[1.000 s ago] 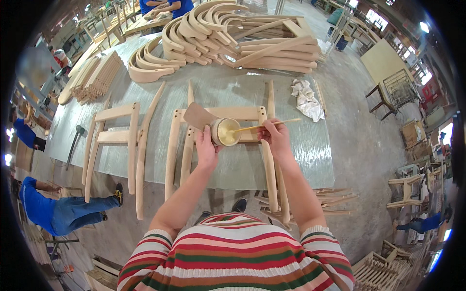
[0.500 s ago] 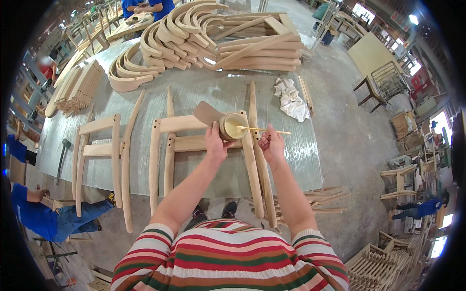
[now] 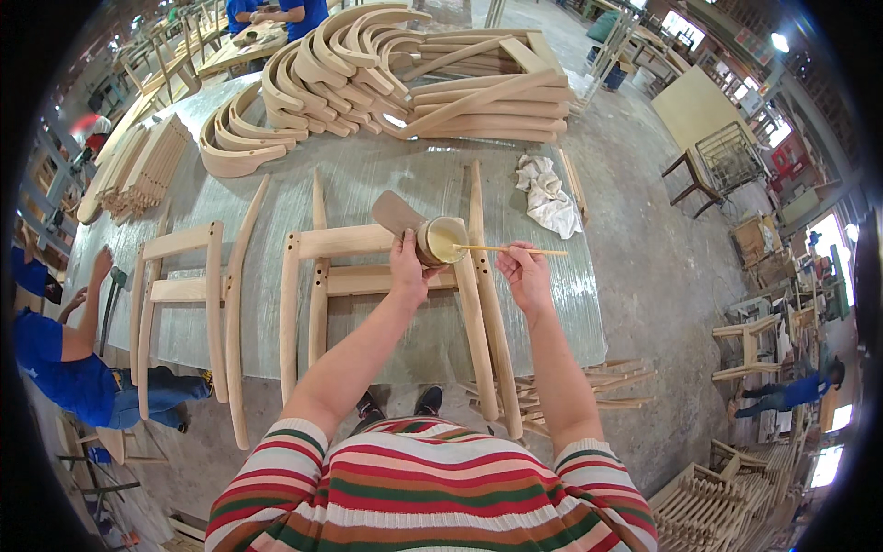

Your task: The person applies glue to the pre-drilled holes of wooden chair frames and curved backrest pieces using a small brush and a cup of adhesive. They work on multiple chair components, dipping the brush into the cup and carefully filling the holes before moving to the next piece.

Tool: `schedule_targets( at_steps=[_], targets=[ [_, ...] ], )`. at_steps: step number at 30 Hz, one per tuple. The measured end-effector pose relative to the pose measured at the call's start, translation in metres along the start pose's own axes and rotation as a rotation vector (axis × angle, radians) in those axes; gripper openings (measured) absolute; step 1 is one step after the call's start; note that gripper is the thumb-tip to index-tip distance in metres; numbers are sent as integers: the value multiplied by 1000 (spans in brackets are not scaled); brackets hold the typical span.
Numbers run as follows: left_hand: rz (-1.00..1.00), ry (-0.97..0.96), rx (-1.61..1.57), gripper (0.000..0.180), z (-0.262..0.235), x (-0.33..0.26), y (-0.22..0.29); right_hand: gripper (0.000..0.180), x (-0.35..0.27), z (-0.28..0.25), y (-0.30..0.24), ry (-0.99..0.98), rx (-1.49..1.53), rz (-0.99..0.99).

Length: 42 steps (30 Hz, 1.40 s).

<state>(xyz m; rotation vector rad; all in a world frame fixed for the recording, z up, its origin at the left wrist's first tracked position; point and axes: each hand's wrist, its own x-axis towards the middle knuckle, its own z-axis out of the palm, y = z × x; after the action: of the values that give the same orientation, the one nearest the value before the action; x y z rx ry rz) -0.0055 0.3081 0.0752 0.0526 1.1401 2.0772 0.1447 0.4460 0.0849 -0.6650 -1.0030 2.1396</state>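
My left hand (image 3: 407, 273) grips a small round cup (image 3: 425, 247) of pale yellow, glue-like liquid, tilted so its mouth shows. A flat brown rounded piece (image 3: 395, 212) sticks out beside the cup; whether it is joined to it I cannot tell. Between the fingers of my right hand (image 3: 525, 276) is a thin wooden stick (image 3: 497, 247), its tip inside the cup's mouth. Whether that tip has bristles is unclear. Below both hands lies a wooden chair frame (image 3: 345, 241) with legs and crossrails. Another such frame (image 3: 184, 241) lies to the left.
Curved wooden parts (image 3: 322, 69) and straight ones (image 3: 492, 109) are piled at the table's far side. A white cloth (image 3: 549, 198) lies at right, bundled slats (image 3: 152, 166) at far left. A co-worker in blue (image 3: 60, 354) reaches toward a dark mallet (image 3: 112, 294) at the table's left edge.
My right hand has shifted slightly right and down, its grip on the stick altered. At left, the co-worker has raised an arm to the table by the mallet. My left hand stays nearly still.
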Motion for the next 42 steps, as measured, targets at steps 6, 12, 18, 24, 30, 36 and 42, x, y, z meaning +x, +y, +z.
schedule_targets(
  at_steps=[6,12,18,24,30,36,42],
  targets=[
    [170,-13,51,27,-3,-1,-2,7,-8,17,-12,-80,-441,-373],
    [211,-51,52,23,-6,-3,-3,16,-16,29,-17,-15,-559,-362],
    [206,-65,88,23,-4,-8,0,17,-11,20,-9,15,-423,-145],
    [135,-37,17,25,3,-15,1,10,-12,5,-11,-82,-63,-49],
    [117,-17,-35,28,4,-14,4,5,-13,14,-14,-73,-5,-128],
    [67,-25,-33,30,17,-9,-3,10,-1,-6,-1,74,35,8],
    [47,-44,-43,31,15,2,-16,14,7,-12,6,122,25,9]
  ],
)
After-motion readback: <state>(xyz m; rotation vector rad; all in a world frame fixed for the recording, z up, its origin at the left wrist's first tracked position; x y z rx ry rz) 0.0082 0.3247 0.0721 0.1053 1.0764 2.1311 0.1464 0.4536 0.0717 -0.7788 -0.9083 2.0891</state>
